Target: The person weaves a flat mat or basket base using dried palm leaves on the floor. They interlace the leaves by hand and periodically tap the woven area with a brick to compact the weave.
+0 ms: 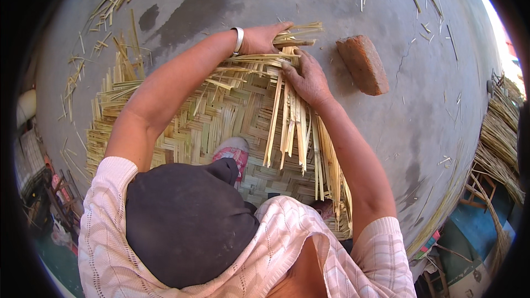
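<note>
Beneath me lies a woven mat of flat split reeds in a diagonal pattern, with loose strip ends fringing its edges. My left hand, a pale bangle at its wrist, closes round reed strips at the mat's far corner. Close beside it, my right hand pinches the bundle of folded strips at that same corner. These strips hang back over the mat toward my body. The left fingertips are partly hidden by the reeds.
A red-brown brick rests on the grey concrete floor right of my hands. Reed scraps litter the floor. Bundles of reeds are piled at the far right. My shoe stands on the mat.
</note>
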A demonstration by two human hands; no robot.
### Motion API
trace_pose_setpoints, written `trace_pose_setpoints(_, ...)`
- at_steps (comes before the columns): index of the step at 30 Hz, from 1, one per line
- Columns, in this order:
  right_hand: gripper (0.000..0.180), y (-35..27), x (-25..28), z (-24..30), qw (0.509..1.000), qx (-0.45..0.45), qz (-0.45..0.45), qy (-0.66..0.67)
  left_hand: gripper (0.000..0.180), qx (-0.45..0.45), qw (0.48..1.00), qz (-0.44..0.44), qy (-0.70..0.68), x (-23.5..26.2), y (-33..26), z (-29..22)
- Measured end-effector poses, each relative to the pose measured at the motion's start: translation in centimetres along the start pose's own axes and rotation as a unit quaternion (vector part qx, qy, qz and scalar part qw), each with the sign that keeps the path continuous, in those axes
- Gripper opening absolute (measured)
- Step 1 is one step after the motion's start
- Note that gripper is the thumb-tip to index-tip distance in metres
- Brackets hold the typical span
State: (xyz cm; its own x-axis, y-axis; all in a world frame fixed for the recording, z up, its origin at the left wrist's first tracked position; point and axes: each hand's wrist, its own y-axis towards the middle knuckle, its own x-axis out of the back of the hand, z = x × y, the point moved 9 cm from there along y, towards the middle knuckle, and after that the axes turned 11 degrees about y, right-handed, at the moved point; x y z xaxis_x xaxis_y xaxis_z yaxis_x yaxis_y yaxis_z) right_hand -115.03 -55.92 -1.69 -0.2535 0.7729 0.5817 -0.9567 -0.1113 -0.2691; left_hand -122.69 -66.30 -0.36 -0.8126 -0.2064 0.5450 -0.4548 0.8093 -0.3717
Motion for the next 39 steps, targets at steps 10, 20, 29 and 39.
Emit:
trace_pose_setpoints(10, 0.115, -0.1, -3.5, 5.2, 0.980, -0.038, 0.041, -0.190, 0.078, 0.015, 0.997, -0.042, -0.060, 0.3, 1.6, 2.9)
trace_pose_setpoints(20, 0.030, 2.5, -4.0, 5.0, 0.938, -0.090, 0.078, -0.326, 0.058, -0.001, 0.994, -0.100, 0.034, 0.8, 2.1, 3.0)
trace_pose_setpoints(29, 0.029, 2.9, -2.0, 6.1, 0.940, -0.132, 0.114, -0.293, 0.040, 0.047, 0.995, -0.030, -0.086, 0.5, 2.0, 4.1)
trace_pose_setpoints(39, 0.030, 3.6, -0.4, 6.1, 0.954, -0.083, 0.083, -0.277, 0.045, 0.059, 0.996, 0.005, -0.073, 0.4, 2.9, 5.2)
